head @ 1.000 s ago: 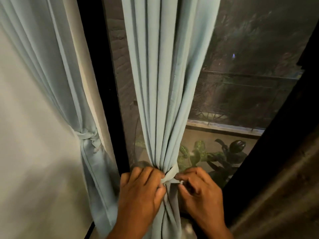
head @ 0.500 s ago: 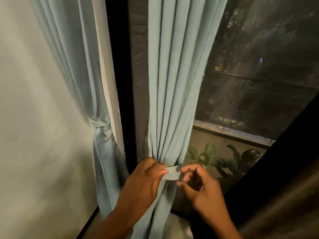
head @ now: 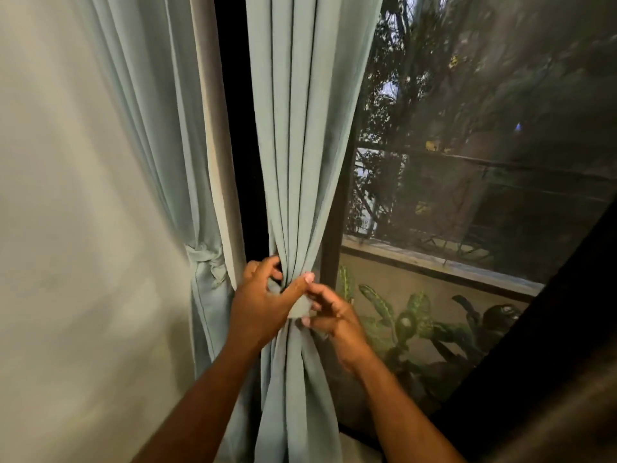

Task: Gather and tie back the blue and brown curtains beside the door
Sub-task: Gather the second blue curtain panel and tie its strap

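A pale blue curtain (head: 300,135) hangs in front of the glass, bunched at waist height. My left hand (head: 260,305) grips the gathered folds, thumb reaching across the front. My right hand (head: 329,317) pinches the end of a matching blue tie strip (head: 300,307) against the bunch. A second blue curtain (head: 160,135) at the left hangs tied back with a knotted band (head: 207,259). A brown curtain (head: 567,412) shows as a dark blurred fold at the lower right.
A white wall (head: 66,262) fills the left side. A dark door frame (head: 233,128) runs between the two blue curtains. Through the glass I see leafy potted plants (head: 410,325), a balcony ledge (head: 434,262) and trees in the dark.
The view has shifted right and closer. My left hand has closed tighter around the bunch, and my right hand has brought the tie strip in against the curtain's front.
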